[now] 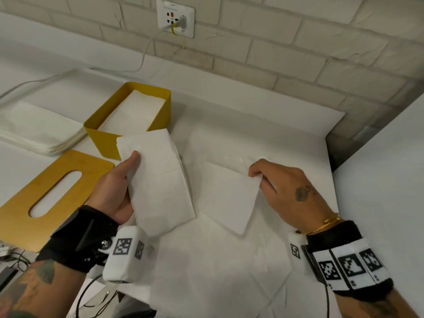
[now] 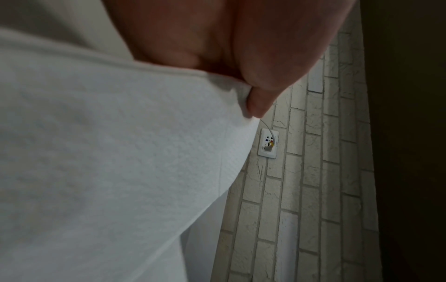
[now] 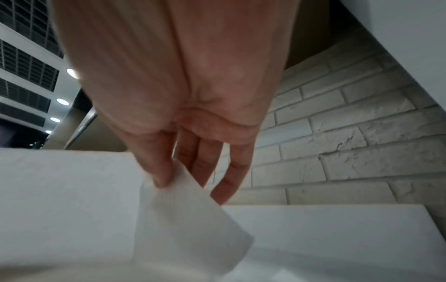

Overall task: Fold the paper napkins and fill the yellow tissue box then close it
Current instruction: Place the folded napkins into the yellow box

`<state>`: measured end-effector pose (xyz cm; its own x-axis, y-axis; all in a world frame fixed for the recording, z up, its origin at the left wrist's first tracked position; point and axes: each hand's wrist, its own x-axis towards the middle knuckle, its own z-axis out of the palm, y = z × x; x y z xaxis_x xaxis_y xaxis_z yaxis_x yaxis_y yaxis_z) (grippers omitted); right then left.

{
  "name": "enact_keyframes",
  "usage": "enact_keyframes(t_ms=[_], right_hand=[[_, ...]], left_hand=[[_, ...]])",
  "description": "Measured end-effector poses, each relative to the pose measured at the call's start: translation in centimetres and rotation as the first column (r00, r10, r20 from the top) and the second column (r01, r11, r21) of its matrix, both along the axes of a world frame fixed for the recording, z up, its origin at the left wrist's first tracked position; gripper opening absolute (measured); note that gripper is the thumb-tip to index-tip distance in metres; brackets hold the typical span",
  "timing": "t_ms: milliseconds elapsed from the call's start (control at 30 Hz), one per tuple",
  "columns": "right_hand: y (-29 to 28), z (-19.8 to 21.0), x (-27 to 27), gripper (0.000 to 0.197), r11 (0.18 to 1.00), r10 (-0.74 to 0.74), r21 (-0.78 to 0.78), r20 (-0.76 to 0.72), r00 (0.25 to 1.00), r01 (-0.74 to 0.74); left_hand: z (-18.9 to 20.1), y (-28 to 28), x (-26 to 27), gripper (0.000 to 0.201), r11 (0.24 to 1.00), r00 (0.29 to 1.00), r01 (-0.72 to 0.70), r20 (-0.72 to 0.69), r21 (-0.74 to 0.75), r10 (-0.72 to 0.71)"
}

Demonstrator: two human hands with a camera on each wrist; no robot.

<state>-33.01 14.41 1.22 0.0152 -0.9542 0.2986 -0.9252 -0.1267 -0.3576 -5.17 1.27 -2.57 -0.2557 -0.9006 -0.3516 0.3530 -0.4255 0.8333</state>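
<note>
Resting under left thumb (image 1: 132, 160), folded napkin (image 1: 160, 180); beside yellow box (image 1: 104, 138).

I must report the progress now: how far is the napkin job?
Done: white folded napkins lie inside the open yellow tissue box. In hand: left hand holds a folded stack; right hand pinches another napkin. Left: unfolded pile, then the yellow slotted lid.
</note>
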Motion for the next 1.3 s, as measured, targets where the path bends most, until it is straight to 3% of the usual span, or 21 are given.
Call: enact_keyframes(t_ms=[100,167,267,333,500,600,667,733,800,933,1000,1100,1200,1300], right_hand=[[-0.4,3.5,-0.6,0.033,0.958,0.046,-0.283,0.018,0.999,-0.039],[-0.4,5.7,-1.2,0.039,0.935,0.076,-0.351,0.093,0.993,-0.039],[-0.1,8.4,-1.5,0.05,0.955,0.14,-0.286,0.214,0.967,-0.075],[-0.1,9.7,-1.6,0.055,0.964,0.193,-0.218,0.19,0.963,-0.151],[-0.2,12.0,-0.3,0.035,0.927,0.374,-0.043,0.164,0.913,-0.372],[-0.9,12.5,0.3,0.026,0.882,0.41,0.105,0.307,0.859,-0.459],[-2.0,12.4,0.5,0.023,0.833,0.411,0.147,0.479,0.776,-0.533],[-3.6,11.8,0.3,0.02,0.828,0.376,0.123,0.603,0.704,-0.548],[-5.2,10.8,0.0,0.013,0.853,0.299,0.141,0.657,0.692,-0.502],[-7.5,7.9,-1.1,0.013,0.894,0.144,0.261,0.604,0.784,-0.365],[-8.1,6.2,-1.7,0.018,0.917,0.03,0.298,0.609,0.793,-0.264],[-8.2,4.2,-2.1,0.032,0.918,-0.155,0.361,0.705,0.692,-0.163],[-7.6,2.7,-2.1,0.048,0.919,-0.271,0.385,0.771,0.577,-0.083],[-6.4,1.1,-1.5,0.06,0.922,-0.35,0.386,0.869,0.35,-0.037]], left_hand=[[0.5,-0.8,0.2,0.031,1.0,1.0,-0.018,0.004,-0.007,0.018],[0.9,-1.3,0.3,0.029,0.999,1.0,-0.029,-0.002,-0.021,0.029],[1.6,-1.7,0.0,0.026,0.998,1.0,-0.024,-0.011,-0.055,0.024],[2.2,-1.9,-0.2,0.024,0.997,1.0,-0.006,-0.006,-0.081,0.006],[3.8,-3.1,-1.0,0.027,0.988,0.997,0.057,0.059,-0.144,-0.049],[4.4,-3.7,-1.9,0.031,0.98,0.992,0.092,0.107,-0.175,-0.074],[4.9,-3.7,-2.9,0.031,0.967,0.983,0.152,0.13,-0.202,-0.128],[5.4,-3.2,-4.1,0.03,0.951,0.971,0.223,0.131,-0.215,-0.198],[5.6,-2.5,-5.3,0.028,0.934,0.956,0.291,0.105,-0.206,-0.274],[4.4,-0.7,-6.9,0.037,0.898,0.903,0.428,0.027,-0.096,-0.428],[3.3,0.1,-7.2,0.049,0.882,0.881,0.471,-0.047,-0.018,-0.471],[1.7,1.2,-7.3,0.045,0.851,0.846,0.524,-0.121,0.016,-0.519],[0.2,1.7,-7.3,0.042,0.85,0.847,0.526,-0.088,-0.006,-0.525],[-0.8,1.9,-7.4,0.039,0.894,0.891,0.448,-0.084,0.005,-0.446]])
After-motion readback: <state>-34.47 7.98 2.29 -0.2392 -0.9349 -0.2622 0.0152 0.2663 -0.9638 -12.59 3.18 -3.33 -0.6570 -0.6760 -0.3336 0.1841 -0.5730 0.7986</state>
